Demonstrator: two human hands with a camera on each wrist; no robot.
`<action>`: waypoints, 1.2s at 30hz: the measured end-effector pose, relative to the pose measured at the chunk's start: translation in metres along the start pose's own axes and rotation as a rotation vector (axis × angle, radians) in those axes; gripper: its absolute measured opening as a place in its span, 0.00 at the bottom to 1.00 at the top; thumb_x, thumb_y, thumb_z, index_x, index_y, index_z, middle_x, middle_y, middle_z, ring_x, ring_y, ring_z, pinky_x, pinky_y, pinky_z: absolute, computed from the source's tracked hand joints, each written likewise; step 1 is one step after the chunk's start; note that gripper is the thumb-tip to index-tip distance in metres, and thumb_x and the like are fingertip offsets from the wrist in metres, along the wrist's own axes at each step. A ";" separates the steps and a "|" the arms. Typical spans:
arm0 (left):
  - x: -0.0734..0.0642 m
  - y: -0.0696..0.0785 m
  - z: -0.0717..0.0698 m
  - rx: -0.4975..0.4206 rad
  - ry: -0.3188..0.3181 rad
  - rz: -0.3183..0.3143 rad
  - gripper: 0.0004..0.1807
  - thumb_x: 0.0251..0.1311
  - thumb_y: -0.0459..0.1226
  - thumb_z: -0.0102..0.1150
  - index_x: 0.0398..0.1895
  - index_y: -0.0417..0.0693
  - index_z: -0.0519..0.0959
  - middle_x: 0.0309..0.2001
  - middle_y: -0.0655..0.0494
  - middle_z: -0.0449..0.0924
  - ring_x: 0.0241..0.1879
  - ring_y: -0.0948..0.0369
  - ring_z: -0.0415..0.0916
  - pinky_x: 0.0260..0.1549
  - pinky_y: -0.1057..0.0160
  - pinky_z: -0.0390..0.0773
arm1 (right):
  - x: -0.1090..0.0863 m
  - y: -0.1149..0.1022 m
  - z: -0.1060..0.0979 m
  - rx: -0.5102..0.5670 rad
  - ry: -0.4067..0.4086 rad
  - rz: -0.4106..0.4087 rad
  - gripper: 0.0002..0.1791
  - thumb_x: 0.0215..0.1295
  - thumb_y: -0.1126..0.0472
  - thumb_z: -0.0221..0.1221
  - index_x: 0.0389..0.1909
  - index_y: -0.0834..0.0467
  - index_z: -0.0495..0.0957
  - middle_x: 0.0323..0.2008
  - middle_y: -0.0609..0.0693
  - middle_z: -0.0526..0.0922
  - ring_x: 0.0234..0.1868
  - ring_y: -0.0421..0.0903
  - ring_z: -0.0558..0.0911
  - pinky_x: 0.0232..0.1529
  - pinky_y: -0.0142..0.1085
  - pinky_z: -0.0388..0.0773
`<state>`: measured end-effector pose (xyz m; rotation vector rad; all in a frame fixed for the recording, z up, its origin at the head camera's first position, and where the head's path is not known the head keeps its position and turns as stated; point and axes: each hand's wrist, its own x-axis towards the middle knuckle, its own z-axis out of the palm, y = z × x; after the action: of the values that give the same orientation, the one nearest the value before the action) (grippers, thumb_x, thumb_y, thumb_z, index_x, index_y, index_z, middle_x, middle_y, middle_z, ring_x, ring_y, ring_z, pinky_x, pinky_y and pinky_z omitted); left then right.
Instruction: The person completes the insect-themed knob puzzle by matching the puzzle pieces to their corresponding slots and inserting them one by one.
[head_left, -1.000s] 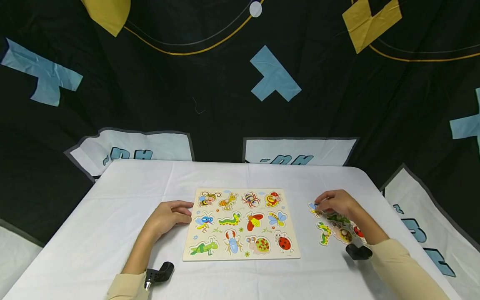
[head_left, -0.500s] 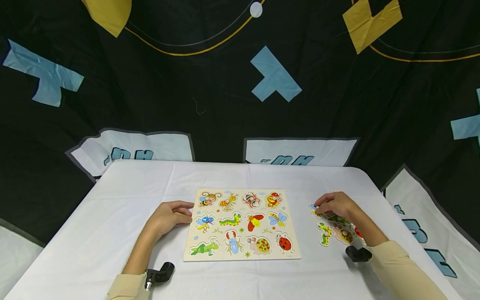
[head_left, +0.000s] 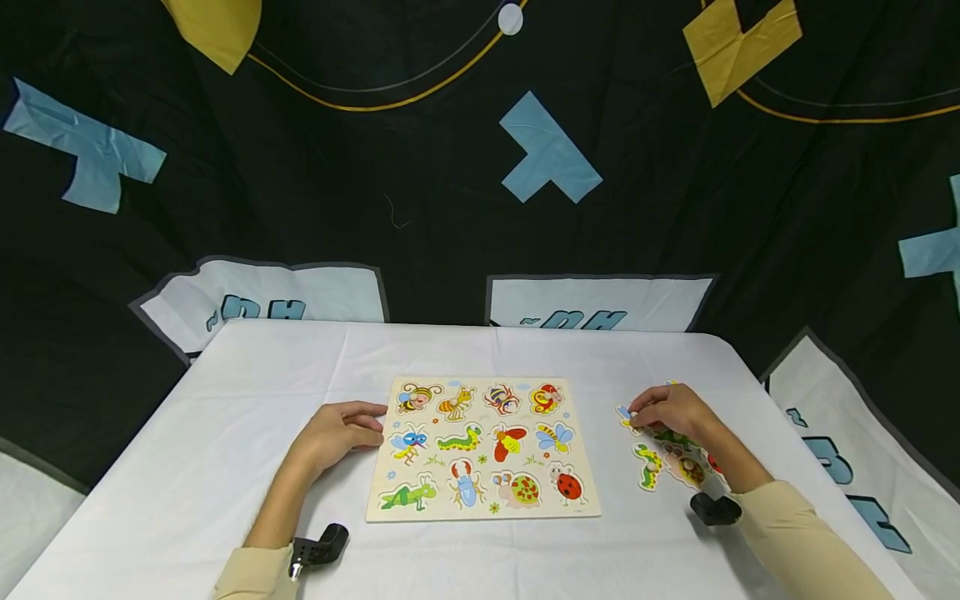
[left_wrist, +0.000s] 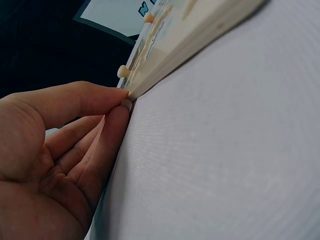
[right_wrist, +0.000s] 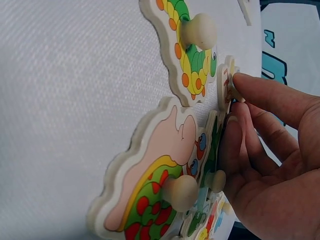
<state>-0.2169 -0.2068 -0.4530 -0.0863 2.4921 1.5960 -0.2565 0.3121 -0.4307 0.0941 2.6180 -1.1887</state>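
Observation:
A wooden peg puzzle board with insect pictures lies flat in the middle of the table. My left hand is at its left edge; in the left wrist view, thumb and fingertip pinch the board's rim. My right hand is over the loose pieces to the right. Its thumb and finger pinch the knob of a blue-winged insect puzzle piece, which is partly hidden. Close by lie a caterpillar piece, a snail piece and a green piece.
The table has a white cloth. A ladybird piece lies partly behind the right forearm. Wooden knobs stand up from the board's left side. Black wrist cameras hang below both wrists. A dark printed curtain stands behind.
My right hand has shifted very slightly toward me, uncovering a bit of yellow behind it. The left hand and the board have stayed in place.

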 end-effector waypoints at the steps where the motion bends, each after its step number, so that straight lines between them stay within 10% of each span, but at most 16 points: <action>1: 0.000 0.000 0.000 -0.002 0.000 -0.001 0.30 0.50 0.30 0.72 0.60 0.37 0.80 0.38 0.51 0.86 0.36 0.62 0.81 0.36 0.66 0.81 | 0.000 0.000 0.000 -0.001 0.003 0.000 0.14 0.55 0.60 0.72 0.40 0.64 0.85 0.33 0.49 0.87 0.33 0.45 0.81 0.36 0.37 0.79; 36: 0.000 -0.001 -0.001 0.000 0.003 0.002 0.30 0.49 0.30 0.73 0.60 0.38 0.80 0.38 0.52 0.86 0.36 0.62 0.81 0.35 0.66 0.81 | 0.002 -0.001 0.005 0.008 0.053 0.032 0.11 0.54 0.62 0.71 0.37 0.64 0.87 0.29 0.49 0.87 0.29 0.45 0.82 0.33 0.36 0.80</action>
<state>-0.2170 -0.2077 -0.4534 -0.0861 2.4953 1.5987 -0.2578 0.3073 -0.4333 0.1707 2.6471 -1.2012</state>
